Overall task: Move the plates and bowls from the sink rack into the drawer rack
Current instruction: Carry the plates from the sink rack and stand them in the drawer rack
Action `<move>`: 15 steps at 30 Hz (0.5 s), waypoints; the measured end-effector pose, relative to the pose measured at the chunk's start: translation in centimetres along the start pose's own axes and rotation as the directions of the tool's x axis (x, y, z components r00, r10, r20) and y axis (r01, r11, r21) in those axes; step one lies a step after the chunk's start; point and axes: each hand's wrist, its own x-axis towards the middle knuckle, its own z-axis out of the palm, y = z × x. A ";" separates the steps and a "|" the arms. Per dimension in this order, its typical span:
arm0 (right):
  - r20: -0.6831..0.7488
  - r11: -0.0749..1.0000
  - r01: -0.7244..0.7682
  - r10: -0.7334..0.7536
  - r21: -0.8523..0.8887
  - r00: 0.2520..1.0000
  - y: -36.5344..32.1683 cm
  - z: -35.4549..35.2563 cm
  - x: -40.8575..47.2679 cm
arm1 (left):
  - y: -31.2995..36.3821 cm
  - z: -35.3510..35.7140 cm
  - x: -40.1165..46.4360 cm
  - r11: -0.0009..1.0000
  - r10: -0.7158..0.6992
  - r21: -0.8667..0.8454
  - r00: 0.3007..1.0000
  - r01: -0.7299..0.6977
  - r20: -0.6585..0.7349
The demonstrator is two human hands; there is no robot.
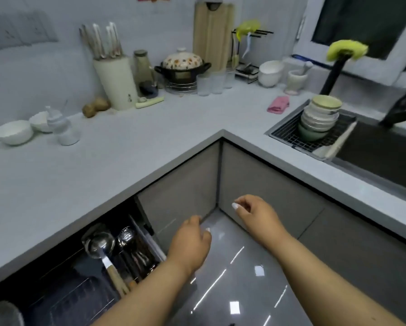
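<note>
The counter between the open drawer and the sink rack lies bare. A black faucet rises just behind the stacked bowls; a ladle fills the drawer's right compartment.

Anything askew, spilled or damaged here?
Mostly tidy. The stack of bowls on the sink rack leans toward the sink instead of standing upright. No spills or breakage visible. Both hands hold nothing.

Dim, soft blur; glare streaks on floor; wide-angle bowing.
</note>
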 end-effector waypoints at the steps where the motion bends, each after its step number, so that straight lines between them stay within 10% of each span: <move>1: -0.029 1.000 -0.014 0.014 0.003 0.999 1.2 -1.6 0.3 | 1.6 0.9 0.9 1.000 0.026 0.001 1.000 -0.026 0.011; 15: -0.260 0.957 -0.224 0.267 0.184 0.928 10.7 -14.3 4.6 | 15.3 6.8 12.2 0.956 0.285 0.054 0.956 -0.289 0.073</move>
